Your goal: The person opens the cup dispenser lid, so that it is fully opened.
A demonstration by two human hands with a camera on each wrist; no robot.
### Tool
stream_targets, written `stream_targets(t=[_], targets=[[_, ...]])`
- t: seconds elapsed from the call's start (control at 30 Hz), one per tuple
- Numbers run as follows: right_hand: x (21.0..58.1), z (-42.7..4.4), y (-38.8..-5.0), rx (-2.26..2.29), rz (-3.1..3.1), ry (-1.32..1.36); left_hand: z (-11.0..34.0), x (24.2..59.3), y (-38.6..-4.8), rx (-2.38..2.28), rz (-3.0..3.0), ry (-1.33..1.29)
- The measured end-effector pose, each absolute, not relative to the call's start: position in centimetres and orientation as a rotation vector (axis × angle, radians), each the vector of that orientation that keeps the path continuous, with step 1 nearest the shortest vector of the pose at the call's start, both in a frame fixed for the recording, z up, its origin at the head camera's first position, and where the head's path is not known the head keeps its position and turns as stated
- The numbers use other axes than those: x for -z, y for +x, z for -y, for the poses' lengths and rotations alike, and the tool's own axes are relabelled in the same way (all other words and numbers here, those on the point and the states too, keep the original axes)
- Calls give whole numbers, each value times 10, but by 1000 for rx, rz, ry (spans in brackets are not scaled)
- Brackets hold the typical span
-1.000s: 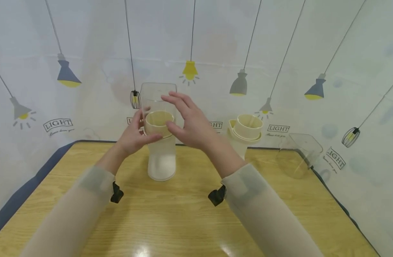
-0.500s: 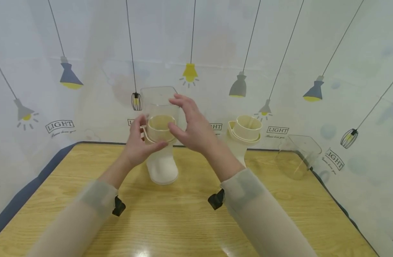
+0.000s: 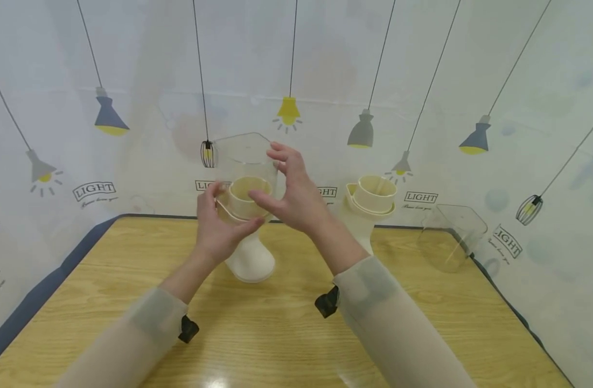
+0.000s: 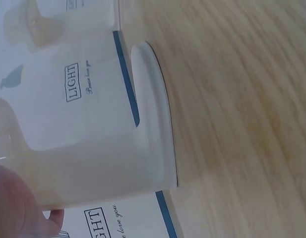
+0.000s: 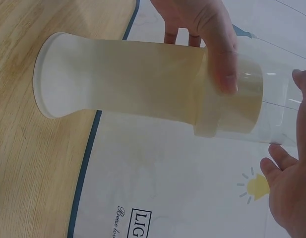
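Note:
In the head view a cream plastic stand with a round collar stands upright at the table's far side. A clear plastic container with a slanted mouth sits on the collar. My left hand grips the collar from the left, thumb across its near side. My right hand holds the clear container from the right, thumb in front and fingers at the far side. The right wrist view shows the stand sideways, with the left hand's thumb over the joint where container meets stand. Part of the stand's neck is hidden by the left hand.
A second cream stand with an uncovered collar stands to the right, partly behind my right forearm. Another clear container stands at the table's far right corner. A printed curtain hangs right behind the wooden table's far edge.
The stand and clear container have turned, the base's front swinging to the right. My left hand has moved right along with the collar; the right hand has shifted slightly.

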State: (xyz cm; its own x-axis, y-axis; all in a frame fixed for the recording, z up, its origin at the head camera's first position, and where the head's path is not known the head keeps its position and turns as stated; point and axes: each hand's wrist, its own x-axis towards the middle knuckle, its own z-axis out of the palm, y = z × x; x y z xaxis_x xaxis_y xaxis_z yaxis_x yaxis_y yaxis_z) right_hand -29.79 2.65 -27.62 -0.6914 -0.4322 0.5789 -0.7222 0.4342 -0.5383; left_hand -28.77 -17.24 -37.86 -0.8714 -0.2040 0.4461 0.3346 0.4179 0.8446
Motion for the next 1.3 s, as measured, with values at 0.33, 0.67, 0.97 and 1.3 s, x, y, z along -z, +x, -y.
stream_targets(t=[0.33,0.67,0.97,1.3], targets=[[277,-25,-305,-1125,2306,956,154,382,-282,1397,2104,3],[268,-18,-305,-1139,2403,831,145,386,-275,1293,2084,13],[271,-3,-307,-1326,2422,796,148,384,-275,1356,2133,14],[267,1,-308,-1315,2387,779,153,374,-282,1471,2171,-83]])
